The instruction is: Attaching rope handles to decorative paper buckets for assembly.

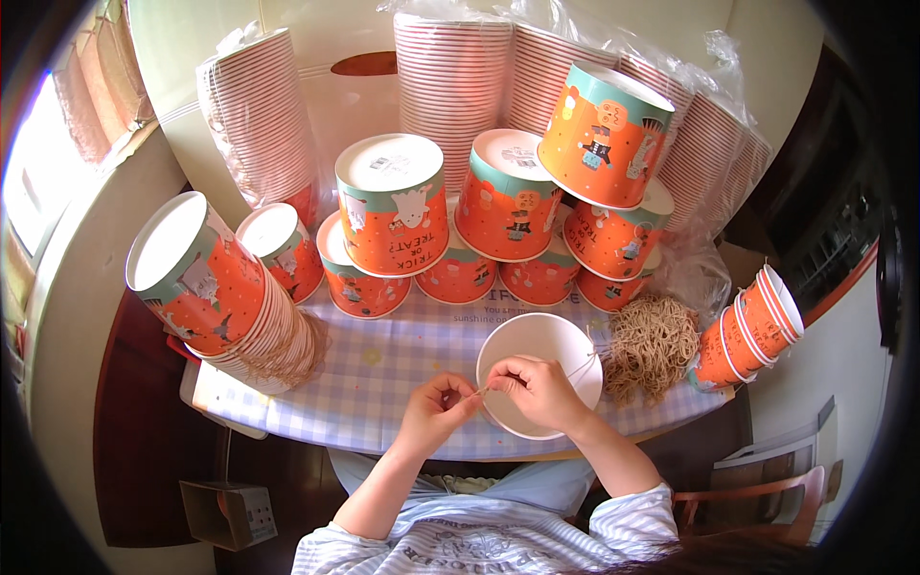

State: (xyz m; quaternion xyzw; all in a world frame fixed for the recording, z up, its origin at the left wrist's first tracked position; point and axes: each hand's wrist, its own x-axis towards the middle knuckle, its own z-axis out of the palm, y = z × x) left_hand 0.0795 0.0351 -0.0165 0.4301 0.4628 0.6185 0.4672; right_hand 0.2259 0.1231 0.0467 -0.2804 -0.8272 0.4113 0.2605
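A white-lined paper tub (537, 355) lies at the near edge of the worktop (383, 374), its open mouth turned up toward the camera and its long axis running from the person up and away toward the stacks behind it. The right hand (539, 391) rests over the tub's near rim, fingers (513, 377) curled together and pinched on a thin tan string (581, 368). The string runs from that pinch to the right across the tub's rim, toward a loose heap of strings (652, 345) lying just beside the tub on its right. The left hand (439, 410) sits just left of the tub, fingers bunched and pinched on the string's near end, almost touching the right hand's fingertips.

The worktop carries a pale checked cloth. Behind the tub stands a pile of orange tubs (508, 220) with teal bands and cartoon figures, most upside down with their white bases showing, stacked in two tiers; the topmost one tilts to the right. To the left a nested stack (225, 297) lies on its side, base toward the camera. To the right a shorter nested stack (752, 331) lies tilted, mouths pointing up and right. Tall stacks in clear plastic sleeves (460, 77) stand at the back.
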